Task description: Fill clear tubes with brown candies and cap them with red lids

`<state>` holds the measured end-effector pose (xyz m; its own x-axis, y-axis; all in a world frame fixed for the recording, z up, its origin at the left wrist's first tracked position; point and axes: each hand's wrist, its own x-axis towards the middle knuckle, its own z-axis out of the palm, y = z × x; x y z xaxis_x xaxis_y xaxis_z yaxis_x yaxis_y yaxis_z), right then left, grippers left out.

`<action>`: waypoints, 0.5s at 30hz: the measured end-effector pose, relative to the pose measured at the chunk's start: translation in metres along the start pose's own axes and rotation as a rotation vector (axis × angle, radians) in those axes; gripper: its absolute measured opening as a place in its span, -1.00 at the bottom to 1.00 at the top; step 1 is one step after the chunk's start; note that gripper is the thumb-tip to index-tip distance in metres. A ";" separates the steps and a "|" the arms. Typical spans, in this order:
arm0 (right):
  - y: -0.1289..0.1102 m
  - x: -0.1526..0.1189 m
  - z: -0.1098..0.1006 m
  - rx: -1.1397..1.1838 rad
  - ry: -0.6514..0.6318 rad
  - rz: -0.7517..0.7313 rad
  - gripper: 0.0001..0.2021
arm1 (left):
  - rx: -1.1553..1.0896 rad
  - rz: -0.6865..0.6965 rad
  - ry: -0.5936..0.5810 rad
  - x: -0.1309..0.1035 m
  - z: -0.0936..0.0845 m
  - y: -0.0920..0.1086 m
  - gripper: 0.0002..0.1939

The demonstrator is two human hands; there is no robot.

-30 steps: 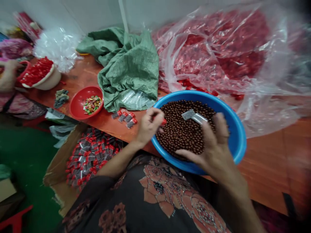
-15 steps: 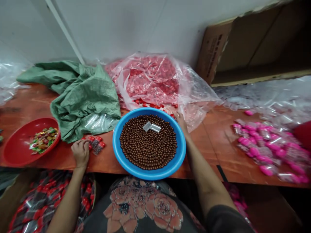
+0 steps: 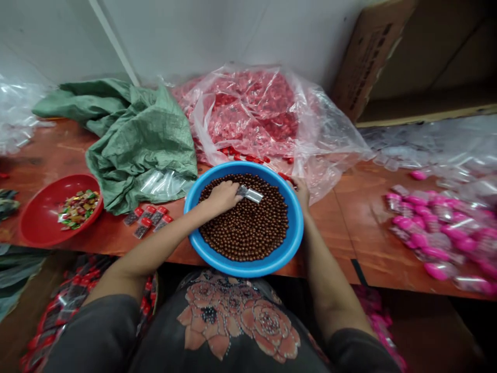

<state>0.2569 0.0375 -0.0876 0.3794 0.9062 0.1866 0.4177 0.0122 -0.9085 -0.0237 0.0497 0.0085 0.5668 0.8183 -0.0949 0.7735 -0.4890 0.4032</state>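
A blue basin (image 3: 196, 235) full of small brown balls (image 3: 248, 233) stands at the table's front edge. Over its left part, my left hand (image 3: 224, 198) has its fingers closed on a small clear container (image 3: 241, 190). Another clear container (image 3: 254, 196) lies on the balls just right of it. My right hand (image 3: 301, 192) is at the basin's right rim, its fingers closed by a red cap (image 3: 286, 177); the grip is partly hidden. Several filled containers with red caps (image 3: 145, 221) lie on the table left of the basin.
Behind the basin is a clear bag of red caps (image 3: 252, 114). A green sack (image 3: 147, 140) and a red bowl of wrapped sweets (image 3: 34, 217) are at the left. Pink-capped containers (image 3: 446, 228) lie at the right, below a cardboard box (image 3: 365, 62). Filled containers (image 3: 58, 316) lie below the table.
My left hand has moved right from the red-capped containers into the basin and taken hold of a clear container. My right hand stays near the basin's right rim. The view has shifted slightly.
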 end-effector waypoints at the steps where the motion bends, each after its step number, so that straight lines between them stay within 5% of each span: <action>1: -0.001 -0.003 -0.004 0.046 0.022 0.023 -0.56 | 0.010 -0.012 -0.043 0.011 0.004 0.005 -0.72; 4: -0.002 -0.017 -0.016 0.207 0.054 0.104 -0.55 | -0.014 0.013 -0.082 0.025 0.009 0.004 -0.69; 8: 0.000 -0.042 -0.032 0.379 0.082 0.186 -0.56 | -0.069 -0.012 -0.119 0.009 0.003 -0.016 -0.74; 13: -0.013 -0.072 -0.056 0.698 0.099 0.186 -0.52 | -0.327 -0.237 -0.407 -0.019 0.006 -0.031 -0.78; 15: -0.028 -0.082 -0.063 0.803 0.125 0.207 -0.53 | -0.353 -0.241 -0.425 -0.018 0.012 -0.027 -0.78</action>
<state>0.2662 -0.0633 -0.0541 0.4921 0.8704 -0.0166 -0.3677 0.1905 -0.9102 -0.0510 0.0443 -0.0119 0.5074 0.6658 -0.5471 0.7946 -0.1157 0.5960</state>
